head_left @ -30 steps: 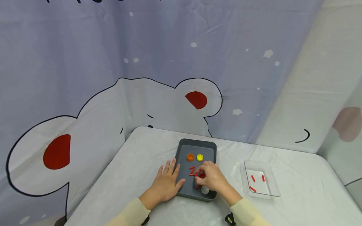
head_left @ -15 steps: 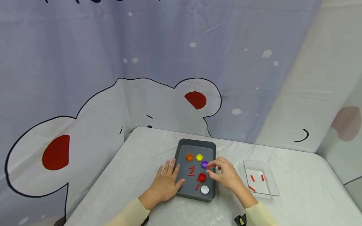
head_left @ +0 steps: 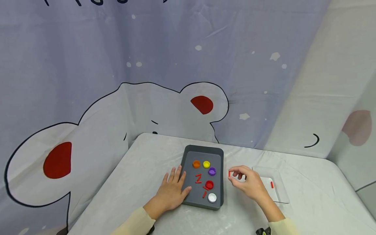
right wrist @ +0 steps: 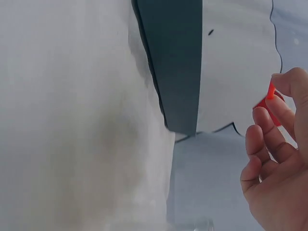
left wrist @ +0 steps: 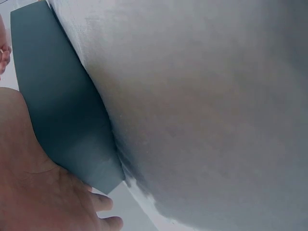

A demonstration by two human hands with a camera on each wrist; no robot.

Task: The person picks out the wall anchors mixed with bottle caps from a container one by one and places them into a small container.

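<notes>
Pinching a red stick (head_left: 229, 174), the right hand (head_left: 250, 183) has crossed the right edge of the gray tray (head_left: 204, 155), leaving five inside; the left hand (head_left: 170, 193), fingers spread, touches the left edge.

One hand lies spread out and the other makes a pinch.
The left hand (head_left: 169, 193) has its back up, with straight fingers (head_left: 177, 175) pointing away from the person and its thumb (head_left: 186, 191) stuck out to the side. The right hand (head_left: 251, 185) is up in the air, its thumb and first finger pinching at the tips and the other fingers bent toward the palm. The left arm (head_left: 152, 209) and right arm (head_left: 271, 209) reach forward, leaning in. How hard the left hand presses is hard to tell.
</notes>
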